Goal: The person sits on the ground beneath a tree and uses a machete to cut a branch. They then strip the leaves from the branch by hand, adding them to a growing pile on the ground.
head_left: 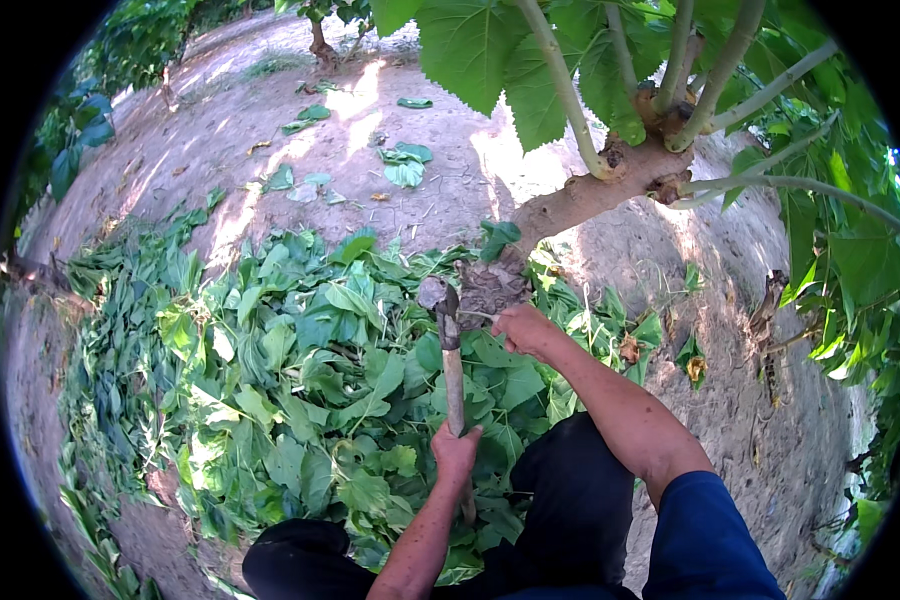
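Note:
My left hand [457, 452] is closed around the wooden handle of a hammer [453, 375]. Its head, with a round grey face, is up beside the rough base of a tree trunk [495, 285]. Just right of the hammer head, my right hand [526, 333] is closed on a thin pale stick [478, 316] that points left toward the hammer. What the stick's far end touches is hard to make out. Under both hands spreads a thick heap of cut green leaves [320, 400].
The trunk [590, 200] leans up to the right and splits into several pale branches [565, 90] with broad leaves overhead. Bare brown soil [730, 400] lies to the right. Loose leaves [405, 165] lie farther off, and another tree [322, 45] stands at the back.

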Demonstrator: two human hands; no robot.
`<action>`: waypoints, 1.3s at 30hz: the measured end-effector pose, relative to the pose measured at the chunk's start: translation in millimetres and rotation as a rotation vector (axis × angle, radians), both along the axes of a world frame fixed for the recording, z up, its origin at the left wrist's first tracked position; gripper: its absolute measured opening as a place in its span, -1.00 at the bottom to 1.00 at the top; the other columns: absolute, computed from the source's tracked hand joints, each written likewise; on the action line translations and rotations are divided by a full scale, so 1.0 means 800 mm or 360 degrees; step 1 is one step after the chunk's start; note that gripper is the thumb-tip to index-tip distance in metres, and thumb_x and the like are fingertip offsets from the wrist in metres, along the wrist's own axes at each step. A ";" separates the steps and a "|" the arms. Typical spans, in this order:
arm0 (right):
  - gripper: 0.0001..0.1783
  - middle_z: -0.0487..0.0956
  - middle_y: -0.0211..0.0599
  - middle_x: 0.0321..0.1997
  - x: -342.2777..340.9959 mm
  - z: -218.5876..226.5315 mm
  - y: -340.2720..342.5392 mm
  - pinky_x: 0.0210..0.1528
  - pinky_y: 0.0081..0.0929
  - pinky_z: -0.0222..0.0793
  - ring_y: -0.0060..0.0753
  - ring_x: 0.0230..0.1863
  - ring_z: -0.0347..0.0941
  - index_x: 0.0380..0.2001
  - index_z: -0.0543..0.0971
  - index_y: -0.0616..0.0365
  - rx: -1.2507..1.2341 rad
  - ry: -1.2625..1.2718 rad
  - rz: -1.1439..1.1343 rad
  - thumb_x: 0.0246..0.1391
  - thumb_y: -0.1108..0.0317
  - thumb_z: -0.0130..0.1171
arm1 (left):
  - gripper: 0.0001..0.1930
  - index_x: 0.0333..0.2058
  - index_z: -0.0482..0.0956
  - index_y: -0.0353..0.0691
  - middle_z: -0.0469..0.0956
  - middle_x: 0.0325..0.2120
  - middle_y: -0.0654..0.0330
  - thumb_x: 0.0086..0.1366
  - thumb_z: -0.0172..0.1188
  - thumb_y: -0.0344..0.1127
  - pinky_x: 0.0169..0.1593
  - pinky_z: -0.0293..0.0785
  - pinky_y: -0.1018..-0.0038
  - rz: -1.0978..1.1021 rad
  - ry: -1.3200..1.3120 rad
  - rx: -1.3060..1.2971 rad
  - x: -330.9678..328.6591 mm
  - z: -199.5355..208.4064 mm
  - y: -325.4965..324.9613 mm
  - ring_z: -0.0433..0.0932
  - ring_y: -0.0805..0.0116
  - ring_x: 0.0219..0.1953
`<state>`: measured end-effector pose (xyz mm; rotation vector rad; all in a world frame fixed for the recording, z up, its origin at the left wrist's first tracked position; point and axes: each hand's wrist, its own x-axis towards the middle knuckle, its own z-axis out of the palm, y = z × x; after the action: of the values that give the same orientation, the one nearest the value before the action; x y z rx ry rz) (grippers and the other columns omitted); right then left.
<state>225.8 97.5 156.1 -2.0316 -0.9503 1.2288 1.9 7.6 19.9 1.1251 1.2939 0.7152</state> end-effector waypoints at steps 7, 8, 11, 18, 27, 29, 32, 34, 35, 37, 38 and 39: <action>-0.80 0.44 -0.29 -0.71 -0.011 0.032 -0.005 -0.71 -0.45 0.06 -0.53 -0.78 0.19 -0.41 0.60 0.25 -0.0123 0.0145 -0.0081 0.04 0.32 0.11 | -0.75 -0.29 0.60 -0.32 0.61 -0.47 0.25 0.03 0.40 -0.42 -0.29 0.45 0.48 0.0000 0.0008 -0.0103 -0.003 0.009 0.002 0.50 0.49 -0.45; -0.81 0.44 -0.30 -0.71 -0.012 0.033 -0.005 -0.71 -0.46 0.05 -0.54 -0.79 0.19 -0.43 0.60 0.25 -0.0120 0.0137 -0.0080 0.03 0.33 0.11 | -0.76 -0.29 0.60 -0.32 0.61 -0.46 0.26 0.04 0.39 -0.42 -0.29 0.45 0.48 0.0009 -0.0018 -0.0090 -0.003 0.008 0.002 0.50 0.49 -0.44; -0.83 0.45 -0.29 -0.71 -0.011 0.026 -0.003 -0.70 -0.46 0.07 -0.53 -0.78 0.21 -0.49 0.61 0.24 -0.0087 0.0098 -0.0059 -0.02 0.35 0.14 | -0.76 -0.28 0.60 -0.32 0.61 -0.44 0.26 0.04 0.38 -0.44 -0.27 0.45 0.49 -0.0001 -0.0048 -0.0080 -0.003 -0.007 0.002 0.51 0.50 -0.42; -0.74 0.59 -0.14 -0.55 -0.006 0.005 0.004 -0.32 -0.24 0.43 -0.14 -0.47 0.53 -0.43 0.67 0.16 -0.0102 -0.0573 0.0210 -0.08 0.23 0.10 | -0.75 -0.27 0.60 -0.34 0.61 -0.43 0.27 0.04 0.38 -0.45 -0.26 0.46 0.49 0.0007 -0.0127 -0.0170 -0.004 0.022 0.005 0.52 0.49 -0.41; -0.63 0.64 -0.02 -0.16 -0.020 0.008 0.014 0.01 -0.04 0.46 0.11 -0.10 0.56 -0.30 0.69 0.12 -0.0074 -0.1164 0.0534 0.01 0.16 0.00 | -0.65 -0.22 0.59 -0.35 0.63 -0.41 0.16 0.02 0.42 -0.35 -0.21 0.49 0.40 -0.0003 -0.0202 -0.0109 -0.005 0.012 0.008 0.56 0.38 -0.39; -0.63 0.64 -0.01 -0.15 -0.025 0.006 0.017 0.01 -0.03 0.46 0.11 -0.08 0.56 -0.29 0.69 0.13 -0.0072 -0.1183 0.0516 0.03 0.17 0.00 | -0.65 -0.22 0.59 -0.35 0.63 -0.42 0.16 0.02 0.42 -0.35 -0.23 0.49 0.40 0.0017 -0.0257 -0.0108 -0.005 0.002 0.008 0.55 0.39 -0.39; -0.64 0.64 0.02 -0.14 -0.027 -0.002 0.021 0.01 -0.04 0.47 0.12 -0.06 0.57 -0.27 0.69 0.15 -0.0075 -0.1166 0.0403 0.06 0.18 0.00 | -0.66 -0.25 0.58 -0.35 0.62 -0.44 0.16 0.01 0.43 -0.34 -0.24 0.48 0.40 0.0015 -0.0268 -0.0075 -0.002 -0.010 0.005 0.54 0.41 -0.40; -0.65 0.64 0.05 -0.13 -0.032 -0.002 0.024 0.01 -0.05 0.48 0.12 -0.05 0.57 -0.27 0.69 0.16 -0.0077 -0.1157 0.0354 0.07 0.20 0.01 | -0.67 -0.27 0.57 -0.34 0.61 -0.45 0.17 0.01 0.43 -0.33 -0.26 0.48 0.41 0.0022 -0.0262 -0.0057 -0.002 -0.013 0.005 0.53 0.42 -0.41; -0.65 0.64 0.06 -0.12 -0.034 -0.002 0.026 0.01 -0.05 0.48 0.12 -0.05 0.57 -0.27 0.69 0.17 -0.0088 -0.1156 0.0319 0.07 0.21 0.01 | -0.67 -0.28 0.57 -0.34 0.61 -0.46 0.17 0.01 0.43 -0.33 -0.27 0.47 0.41 0.0027 -0.0266 -0.0054 -0.002 -0.014 0.004 0.52 0.43 -0.42; -0.66 0.64 0.07 -0.11 -0.035 -0.003 0.028 0.01 -0.06 0.49 0.12 -0.04 0.58 -0.26 0.69 0.19 -0.0112 -0.1159 0.0249 0.08 0.24 0.02 | -0.68 -0.29 0.57 -0.34 0.60 -0.48 0.18 0.01 0.44 -0.33 -0.29 0.47 0.41 0.0032 -0.0271 -0.0043 -0.002 -0.015 0.004 0.51 0.43 -0.44; -0.66 0.64 0.08 -0.11 -0.035 -0.002 0.028 0.01 -0.06 0.49 0.11 -0.04 0.58 -0.26 0.69 0.19 -0.0135 -0.1159 0.0247 0.07 0.24 0.02 | -0.68 -0.29 0.57 -0.34 0.60 -0.49 0.19 0.01 0.44 -0.33 -0.30 0.47 0.41 0.0030 -0.0269 -0.0034 -0.002 -0.015 0.004 0.50 0.43 -0.45; -0.67 0.64 0.08 -0.11 -0.037 0.001 0.029 0.00 -0.07 0.49 0.11 -0.04 0.58 -0.26 0.69 0.19 -0.0157 -0.1157 0.0249 0.07 0.25 0.02 | -0.68 -0.30 0.57 -0.34 0.59 -0.50 0.19 0.01 0.44 -0.32 -0.31 0.46 0.41 0.0034 -0.0266 -0.0025 -0.003 -0.011 0.006 0.50 0.43 -0.46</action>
<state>195.9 120.3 157.3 -2.5813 -1.4126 0.5935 -0.5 12.4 11.4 1.0181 1.1695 0.7962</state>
